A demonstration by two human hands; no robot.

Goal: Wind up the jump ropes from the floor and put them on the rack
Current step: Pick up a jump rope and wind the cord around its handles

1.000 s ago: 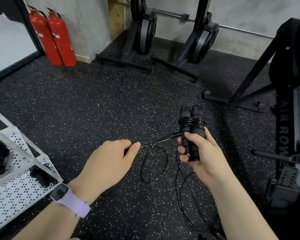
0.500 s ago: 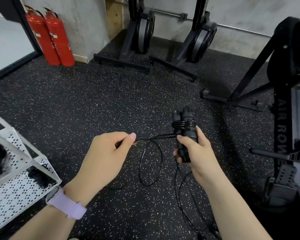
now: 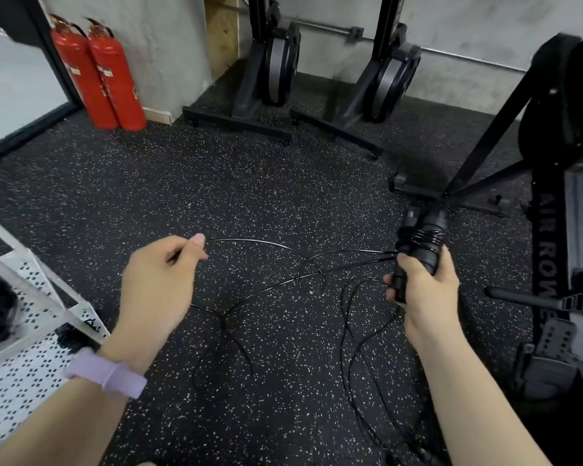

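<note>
Above the speckled floor (image 3: 249, 183), near its right edge, my right hand (image 3: 424, 287) is clamped round the two jump rope handles (image 3: 421, 243), held side by side and tilted upright, a few turns of cord (image 3: 266, 242) already wound about them; the free cord runs leftward from the handles, roughly level, to my left hand (image 3: 159, 284), which pinches it between thumb and curled fingers; the slack droops in loops to the floor between my arms; I judge the next wrap must carry the left hand across to the handles; the white rack (image 3: 37, 297) sits at the floor's left edge.
</note>
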